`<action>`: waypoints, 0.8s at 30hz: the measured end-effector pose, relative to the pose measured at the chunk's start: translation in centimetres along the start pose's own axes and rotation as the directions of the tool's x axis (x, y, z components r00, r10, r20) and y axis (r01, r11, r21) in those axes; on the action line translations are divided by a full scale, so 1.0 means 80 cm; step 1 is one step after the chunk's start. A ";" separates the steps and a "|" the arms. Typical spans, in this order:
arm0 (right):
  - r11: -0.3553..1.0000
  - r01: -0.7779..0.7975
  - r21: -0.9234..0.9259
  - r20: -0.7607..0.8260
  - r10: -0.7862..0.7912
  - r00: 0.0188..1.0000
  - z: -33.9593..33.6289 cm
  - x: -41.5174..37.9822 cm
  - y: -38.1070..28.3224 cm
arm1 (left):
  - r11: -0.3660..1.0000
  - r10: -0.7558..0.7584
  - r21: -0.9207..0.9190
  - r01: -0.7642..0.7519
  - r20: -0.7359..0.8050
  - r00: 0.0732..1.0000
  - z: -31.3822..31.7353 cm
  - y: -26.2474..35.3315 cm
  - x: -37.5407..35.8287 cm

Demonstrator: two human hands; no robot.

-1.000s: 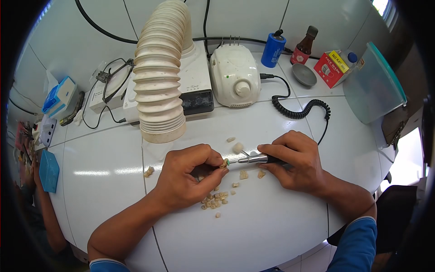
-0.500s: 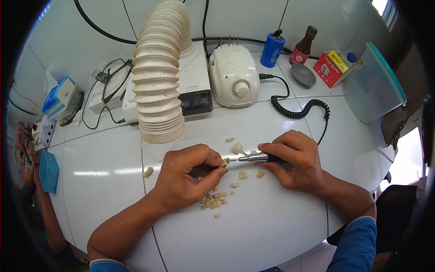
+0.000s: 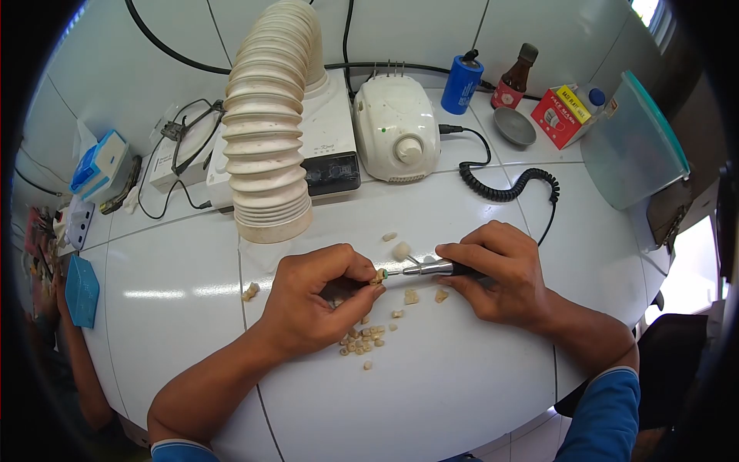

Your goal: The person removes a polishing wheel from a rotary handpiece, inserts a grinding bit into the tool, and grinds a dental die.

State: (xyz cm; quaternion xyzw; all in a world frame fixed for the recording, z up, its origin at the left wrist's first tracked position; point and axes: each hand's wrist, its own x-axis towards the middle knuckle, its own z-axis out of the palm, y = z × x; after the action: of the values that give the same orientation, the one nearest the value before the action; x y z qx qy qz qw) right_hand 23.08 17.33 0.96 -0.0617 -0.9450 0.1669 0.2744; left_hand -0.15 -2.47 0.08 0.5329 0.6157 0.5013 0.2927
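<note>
My left hand (image 3: pixel 317 296) pinches a small yellowish tooth-shaped piece (image 3: pixel 377 280) between thumb and forefinger. My right hand (image 3: pixel 504 269) grips a silver rotary handpiece (image 3: pixel 437 267) that points left. The green grinding tip (image 3: pixel 384 274) on its thin shank meets the pinched piece; whether it spins cannot be seen. Below the left fingers lies a cluster of similar tooth-shaped pieces (image 3: pixel 360 341). A few loose pieces (image 3: pixel 412 296) are scattered beneath the handpiece. Just behind it rests a bur with a round whitish head (image 3: pixel 401 250).
A ribbed white suction hose (image 3: pixel 269 138) arches down behind my left hand. Behind stands a white control unit (image 3: pixel 396 127), from which a coiled black cord (image 3: pixel 508 189) runs right. A grey bowl (image 3: pixel 514 127) and plastic bin (image 3: pixel 635 146) are back right. Another person's arm (image 3: pixel 81 362) shows at far left.
The green tip has shifted very slightly left against the pinched piece. Both hands keep nearly the same position and grip.
</note>
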 end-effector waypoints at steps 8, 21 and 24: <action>1.000 -0.014 -0.026 0.001 0.014 1.000 0.001 -0.002 0.002 | 1.000 -0.013 0.024 0.013 0.009 1.000 0.000 0.000 0.000; 0.997 0.003 -0.075 -0.004 -0.003 1.000 -0.001 0.001 -0.002 | 0.998 -0.014 0.067 0.015 -0.015 1.000 0.003 -0.002 0.002; 0.997 0.010 -0.081 0.003 -0.010 1.000 0.000 0.000 -0.002 | 0.997 -0.023 0.078 0.023 -0.006 1.000 0.003 -0.001 0.002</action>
State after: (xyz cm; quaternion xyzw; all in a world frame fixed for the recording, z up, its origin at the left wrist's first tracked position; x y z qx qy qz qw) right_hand 23.07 17.16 1.00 -0.0680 -0.9516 0.1272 0.2715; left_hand -0.03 -2.22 -0.01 0.5356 0.6417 0.4747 0.2758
